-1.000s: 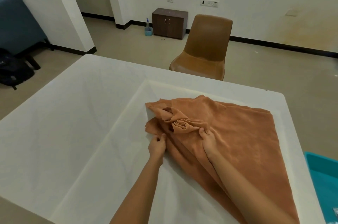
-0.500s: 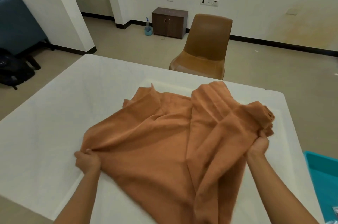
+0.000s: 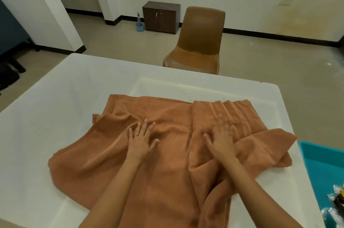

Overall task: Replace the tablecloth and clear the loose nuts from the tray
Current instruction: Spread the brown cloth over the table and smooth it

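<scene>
1. Head view: orange cloth [image 3: 167, 162] lies on the white table [image 3: 55, 116], near-right part. It is rumpled, with pleated folds on the right and a flap doubled over at the right corner.
2. Left hand [image 3: 141, 140] is palm down on the cloth, left of centre. Fingers straight and spread, pinching nothing.
3. Right hand [image 3: 221, 138] is palm down on the pleated ridge. Fingers look spread, but motion blur makes the tips hard to read.
4. Step, my read: spreading and smoothing the new cloth.
5. To do it well:
   - Sweep both palms outward from the centre, fingers flat so the fabric doesn't bunch.
   - Open the right flap.
   - Draw the far edge toward the chair [image 3: 199, 41], since the far and left parts of the table are bare.
6. Risk: pressing on the pleats may only flatten them in. Lifting and re-laying that side is likely better.
7. Hidden or unclear:
   - The frame bottom cuts off the near edge of the cloth and table, and the forearms cover part of the cloth.
   - No tray or nuts are visible.
   - The teal bin [image 3: 320, 158] is cut off at the right.
   - The shiny packets [image 3: 335, 205] below it are unreadable.
   - The square outline on the table can't be identified.
</scene>
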